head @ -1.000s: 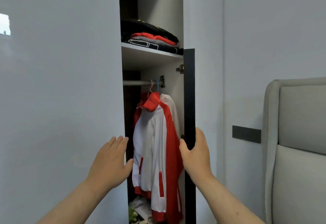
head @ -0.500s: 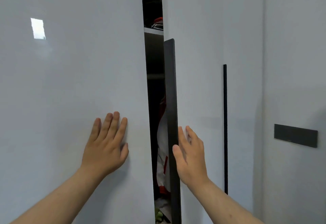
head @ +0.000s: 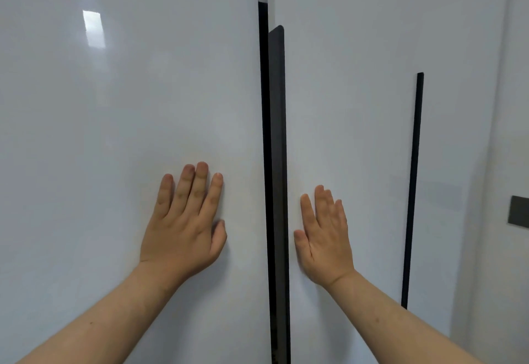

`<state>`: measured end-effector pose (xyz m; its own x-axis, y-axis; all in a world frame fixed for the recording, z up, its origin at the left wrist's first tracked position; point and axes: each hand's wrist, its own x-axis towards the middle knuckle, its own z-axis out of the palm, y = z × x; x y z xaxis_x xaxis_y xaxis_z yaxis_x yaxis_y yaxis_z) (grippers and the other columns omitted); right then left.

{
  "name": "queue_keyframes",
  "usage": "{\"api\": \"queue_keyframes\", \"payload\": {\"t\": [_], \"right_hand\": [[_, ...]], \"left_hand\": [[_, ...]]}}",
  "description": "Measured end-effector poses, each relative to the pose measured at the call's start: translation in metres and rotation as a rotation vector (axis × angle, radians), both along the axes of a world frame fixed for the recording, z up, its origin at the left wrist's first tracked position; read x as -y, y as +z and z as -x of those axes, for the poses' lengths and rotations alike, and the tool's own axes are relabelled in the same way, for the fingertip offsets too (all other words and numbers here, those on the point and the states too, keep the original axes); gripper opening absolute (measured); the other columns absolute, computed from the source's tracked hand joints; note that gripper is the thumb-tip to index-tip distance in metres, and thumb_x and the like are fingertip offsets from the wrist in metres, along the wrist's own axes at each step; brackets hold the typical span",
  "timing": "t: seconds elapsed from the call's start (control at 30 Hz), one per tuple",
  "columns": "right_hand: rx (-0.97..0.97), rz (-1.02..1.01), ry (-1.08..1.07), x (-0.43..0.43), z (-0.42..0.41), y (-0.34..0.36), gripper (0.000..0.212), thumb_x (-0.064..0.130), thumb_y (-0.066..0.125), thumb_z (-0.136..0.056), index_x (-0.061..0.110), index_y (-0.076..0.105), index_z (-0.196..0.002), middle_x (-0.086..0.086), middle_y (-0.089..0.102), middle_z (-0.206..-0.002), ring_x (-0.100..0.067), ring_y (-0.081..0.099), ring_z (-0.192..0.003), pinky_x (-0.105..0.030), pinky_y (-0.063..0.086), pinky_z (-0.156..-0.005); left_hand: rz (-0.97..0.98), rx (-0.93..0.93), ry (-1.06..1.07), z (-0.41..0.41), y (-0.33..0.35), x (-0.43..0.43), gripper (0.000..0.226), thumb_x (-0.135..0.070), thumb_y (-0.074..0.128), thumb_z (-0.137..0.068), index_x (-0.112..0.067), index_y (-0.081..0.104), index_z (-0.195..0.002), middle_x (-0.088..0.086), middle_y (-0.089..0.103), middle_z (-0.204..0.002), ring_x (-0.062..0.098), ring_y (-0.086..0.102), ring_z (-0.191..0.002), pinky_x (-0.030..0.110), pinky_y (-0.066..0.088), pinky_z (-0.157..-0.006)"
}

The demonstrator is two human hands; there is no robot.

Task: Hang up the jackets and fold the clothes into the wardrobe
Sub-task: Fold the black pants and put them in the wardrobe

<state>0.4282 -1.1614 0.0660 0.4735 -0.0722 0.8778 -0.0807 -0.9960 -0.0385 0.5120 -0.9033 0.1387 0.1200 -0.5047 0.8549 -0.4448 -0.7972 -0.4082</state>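
Glossy pale wardrobe (head: 128,91) doors fill the wall, a thin dark gap (head: 264,91) between them. The left hand (head: 186,220) and right hand (head: 325,237) press flat, fingers straight, one per door. No clothes show; presumably they're inside, and only the final closing remains.

No text, label, brand, number or sign can be read anywhere on the plain wardrobe doors (head: 143,106) or the wall (head: 509,77).
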Motion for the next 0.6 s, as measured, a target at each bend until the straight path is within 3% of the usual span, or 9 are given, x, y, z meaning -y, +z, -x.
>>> {"api": "queue_keyframes", "payload": {"t": [0.23, 0.47, 0.6], "right_hand": [[0.007, 0.039, -0.011, 0.009, -0.020, -0.008, 0.061, 0.044, 0.011, -0.105, 0.022, -0.005, -0.159, -0.007, -0.008, -0.167, -0.028, -0.003, -0.154, -0.049, 0.000, -0.124], [0.005, 0.017, -0.037, 0.010, -0.030, -0.021, 0.070, 0.037, 0.029, -0.100, 0.022, -0.005, -0.159, -0.008, 0.000, -0.166, -0.026, -0.004, -0.154, -0.047, 0.003, -0.123], [-0.008, 0.022, -0.043, 0.012, -0.031, -0.026, 0.070, 0.036, 0.028, -0.100, 0.021, -0.006, -0.159, -0.005, -0.010, -0.167, -0.026, -0.006, -0.154, -0.045, 0.001, -0.124]], "left_hand": [[0.005, 0.052, 0.027, -0.003, -0.002, 0.001, 0.078, -0.036, 0.045, -0.086, -0.003, 0.026, -0.154, 0.022, 0.014, -0.163, 0.037, 0.009, -0.152, 0.057, 0.007, -0.122], [-0.001, 0.060, 0.036, -0.003, -0.002, 0.001, 0.079, -0.036, 0.046, -0.086, -0.003, 0.025, -0.155, 0.023, 0.014, -0.163, 0.038, 0.008, -0.152, 0.057, 0.006, -0.122], [0.007, 0.053, 0.028, -0.003, -0.002, 0.002, 0.078, -0.035, 0.044, -0.086, -0.002, 0.026, -0.154, 0.023, 0.015, -0.162, 0.038, 0.009, -0.152, 0.058, 0.008, -0.121]]}}
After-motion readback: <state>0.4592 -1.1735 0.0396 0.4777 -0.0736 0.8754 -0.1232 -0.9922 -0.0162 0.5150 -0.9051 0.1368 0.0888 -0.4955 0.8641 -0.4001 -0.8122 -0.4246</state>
